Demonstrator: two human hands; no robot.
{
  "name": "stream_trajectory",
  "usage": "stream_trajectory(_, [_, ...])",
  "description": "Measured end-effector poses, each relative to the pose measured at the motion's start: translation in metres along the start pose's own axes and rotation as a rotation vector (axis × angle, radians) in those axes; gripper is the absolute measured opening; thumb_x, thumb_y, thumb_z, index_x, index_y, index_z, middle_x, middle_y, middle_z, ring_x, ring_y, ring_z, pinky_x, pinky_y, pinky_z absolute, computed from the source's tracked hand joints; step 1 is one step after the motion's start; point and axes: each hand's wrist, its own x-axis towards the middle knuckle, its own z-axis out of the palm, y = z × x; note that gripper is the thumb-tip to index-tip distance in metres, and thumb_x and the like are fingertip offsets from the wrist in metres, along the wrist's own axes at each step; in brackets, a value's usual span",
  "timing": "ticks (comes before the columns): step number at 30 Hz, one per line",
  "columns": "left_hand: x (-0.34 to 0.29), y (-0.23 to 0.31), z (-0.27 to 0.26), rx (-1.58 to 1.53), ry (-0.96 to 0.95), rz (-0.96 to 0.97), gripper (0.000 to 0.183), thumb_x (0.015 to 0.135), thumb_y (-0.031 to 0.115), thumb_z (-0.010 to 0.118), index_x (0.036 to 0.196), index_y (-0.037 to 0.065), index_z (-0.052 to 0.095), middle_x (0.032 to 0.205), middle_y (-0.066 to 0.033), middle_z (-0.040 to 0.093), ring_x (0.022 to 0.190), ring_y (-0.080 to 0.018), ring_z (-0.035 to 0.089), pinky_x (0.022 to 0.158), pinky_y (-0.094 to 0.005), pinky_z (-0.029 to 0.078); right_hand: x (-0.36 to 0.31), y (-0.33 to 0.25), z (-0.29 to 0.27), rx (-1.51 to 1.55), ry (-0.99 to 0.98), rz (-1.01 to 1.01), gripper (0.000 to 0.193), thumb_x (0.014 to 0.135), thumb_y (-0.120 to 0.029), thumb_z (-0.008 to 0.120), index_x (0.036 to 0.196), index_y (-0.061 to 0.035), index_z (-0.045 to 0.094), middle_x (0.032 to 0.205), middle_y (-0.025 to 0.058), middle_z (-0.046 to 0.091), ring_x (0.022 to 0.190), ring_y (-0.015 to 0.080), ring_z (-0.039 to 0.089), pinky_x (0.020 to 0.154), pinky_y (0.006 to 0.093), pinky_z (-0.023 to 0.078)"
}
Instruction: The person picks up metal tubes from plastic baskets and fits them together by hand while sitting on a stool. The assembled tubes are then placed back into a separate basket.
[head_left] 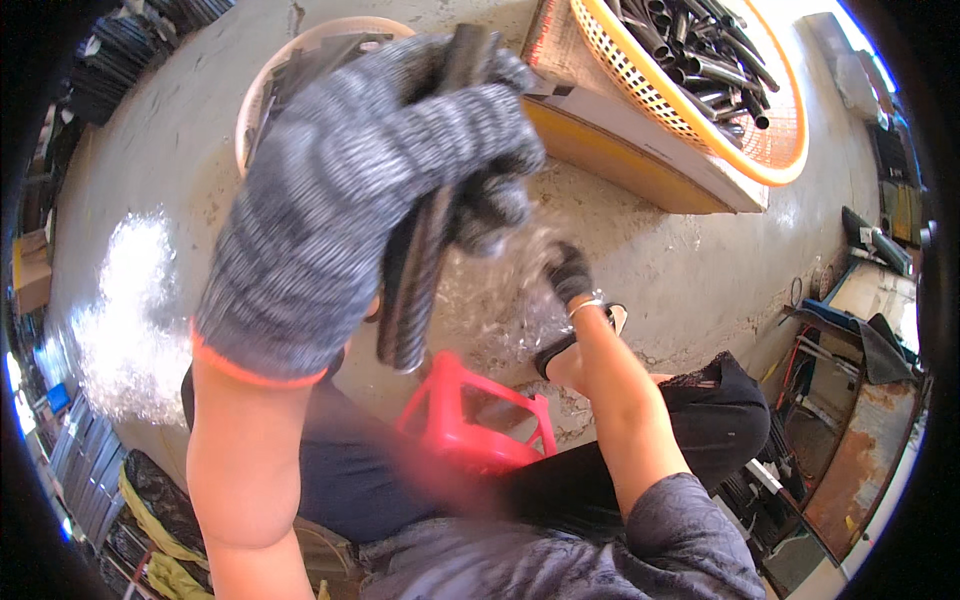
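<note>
Two gloved hands are showing: the left hand (350, 190) and the right hand (568, 272), each wearing one knitted grey glove. The left one is gripping one bundle of dark ribbed rods (420, 270); the number of rods in it is too blurred to count. Two baskets are sitting on the concrete floor: one orange basket (770, 160) holding many dark metal tubes (700, 50), far too many to count, and one pale basket (262, 90) behind the left hand. One red plastic stool (480, 425) is standing between the knees, and one pile of clear plastic wrap (125, 310) is lying on the left
</note>
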Motion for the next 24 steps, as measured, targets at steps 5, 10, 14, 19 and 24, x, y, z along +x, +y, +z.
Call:
stream_trajectory(5, [0.009, 0.004, 0.002, 0.018, -0.097, 0.021, 0.032, 0.086, 0.019, 0.062, 0.108, -0.002, 0.057, 0.080, -0.0096, 0.063, 0.066, -0.0156, 0.063, 0.057, -0.0265, 0.054, 0.068, 0.022, -0.100, -0.607, 0.219, 0.219, 0.030, 0.086, -0.012, 0.050, 0.115, -0.0060, 0.058, 0.118, 0.0130, 0.059, 0.109, 0.0241, 0.055, 0.094, 0.0339, 0.043])
stream_trajectory(10, [0.001, 0.012, -0.004, 0.055, -0.093, 0.083, 0.030, 0.086, 0.020, 0.062, 0.107, -0.001, 0.057, 0.079, -0.0087, 0.063, 0.065, -0.0151, 0.063, 0.057, -0.0260, 0.053, 0.037, -0.093, -0.189, 0.392, 0.879, -0.030, 0.035, 0.083, -0.006, 0.055, 0.116, 0.0037, 0.054, 0.114, 0.0115, 0.061, 0.099, 0.0215, 0.057, 0.090, 0.0306, 0.045])
stream_trajectory(14, [0.006, 0.015, 0.003, 0.079, -0.163, 0.112, 0.029, 0.086, 0.021, 0.062, 0.105, -0.001, 0.057, 0.078, -0.0080, 0.062, 0.065, -0.0147, 0.062, 0.056, -0.0256, 0.053, 0.012, -0.061, -0.149, 0.142, 0.746, 0.062, 0.076, 0.065, -0.030, 0.081, 0.125, 0.0019, 0.047, 0.122, 0.0178, 0.054, 0.113, 0.0313, 0.050, 0.097, 0.0371, 0.040])
stream_trajectory(19, [-0.002, 0.018, -0.005, 0.110, -0.140, 0.151, 0.027, 0.087, 0.021, 0.062, 0.103, 0.000, 0.058, 0.077, -0.0071, 0.062, 0.065, -0.0142, 0.062, 0.056, -0.0251, 0.052, -0.016, -0.087, -0.162, -0.014, -0.034, 0.251, 0.093, 0.058, -0.033, 0.087, 0.134, -0.0027, 0.041, 0.129, 0.0218, 0.049, 0.117, 0.0302, 0.050, 0.096, 0.0377, 0.043])
stream_trajectory(24, [-0.005, 0.019, -0.006, 0.124, -0.156, 0.176, 0.025, 0.087, 0.022, 0.061, 0.102, 0.001, 0.058, 0.076, -0.0062, 0.062, 0.065, -0.0137, 0.061, 0.056, -0.0246, 0.051, -0.044, -0.111, -0.208, -0.016, -0.144, 0.113, 0.073, 0.065, -0.023, 0.083, 0.126, -0.0012, 0.049, 0.119, 0.0186, 0.057, 0.101, 0.0229, 0.058, 0.084, 0.0328, 0.048])
